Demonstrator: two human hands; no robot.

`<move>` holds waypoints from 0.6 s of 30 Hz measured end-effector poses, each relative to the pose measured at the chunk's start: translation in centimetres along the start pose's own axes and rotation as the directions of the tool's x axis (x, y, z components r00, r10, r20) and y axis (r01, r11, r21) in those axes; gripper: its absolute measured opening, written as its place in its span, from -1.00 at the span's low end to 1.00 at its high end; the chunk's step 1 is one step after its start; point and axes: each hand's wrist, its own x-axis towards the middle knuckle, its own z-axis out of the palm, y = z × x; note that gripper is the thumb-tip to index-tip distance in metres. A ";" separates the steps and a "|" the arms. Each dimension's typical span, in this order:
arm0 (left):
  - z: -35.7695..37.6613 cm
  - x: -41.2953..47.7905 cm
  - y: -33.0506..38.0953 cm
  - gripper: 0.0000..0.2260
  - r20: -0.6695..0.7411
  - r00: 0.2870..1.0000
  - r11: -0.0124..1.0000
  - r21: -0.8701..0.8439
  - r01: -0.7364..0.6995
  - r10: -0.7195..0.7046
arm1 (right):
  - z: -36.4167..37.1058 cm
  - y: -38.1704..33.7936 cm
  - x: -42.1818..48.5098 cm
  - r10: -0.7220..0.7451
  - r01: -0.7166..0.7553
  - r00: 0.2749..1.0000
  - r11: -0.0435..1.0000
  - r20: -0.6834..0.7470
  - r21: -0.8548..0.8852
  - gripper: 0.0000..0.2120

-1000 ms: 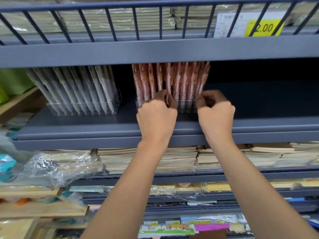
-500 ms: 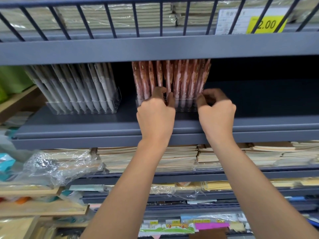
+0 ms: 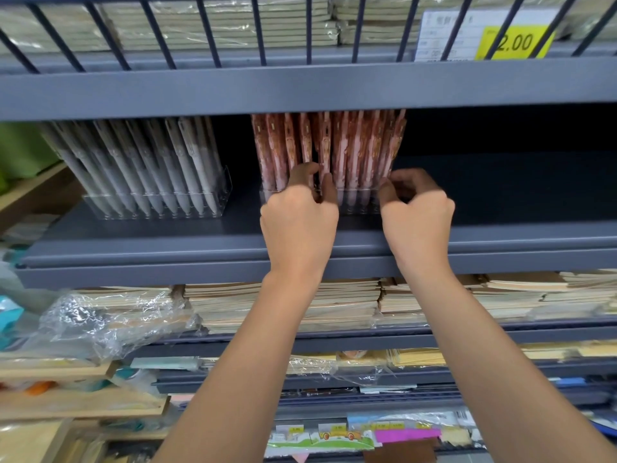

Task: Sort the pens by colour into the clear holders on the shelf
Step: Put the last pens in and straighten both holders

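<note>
hands barely shifted, left hand (image 3: 298, 222) pinching pink pens (image 3: 350, 148)

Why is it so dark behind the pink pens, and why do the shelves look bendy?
Head view: the upper shelf shades the recess behind the pink pens; the wide-angle lens curves the rails; the price tag is slightly blurred.

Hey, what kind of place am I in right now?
Most likely a stationery shop aisle. A yellow price tag reading 2.00 hangs on the upper shelf, pens stand in clear holders, and wrapped notebook stacks fill the shelf below.
</note>
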 end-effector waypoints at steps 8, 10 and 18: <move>0.6 -0.5 1.2 -0.74 0.028 1.000 1.000 0.024 -0.009 0.008 | -0.1 -0.1 0.0 -0.007 0.007 1.000 1.000 0.000 -0.012 -0.90; 0.8 -0.2 1.1 -0.74 0.043 0.999 0.999 0.038 0.012 -0.014 | -0.1 -0.1 0.0 -0.008 0.008 1.000 1.000 0.000 -0.009 -0.90; 1.3 0.1 1.2 -0.77 0.039 0.999 0.997 0.071 0.007 -0.010 | -0.1 -0.1 0.0 -0.006 0.006 1.000 1.000 -0.003 0.003 -0.92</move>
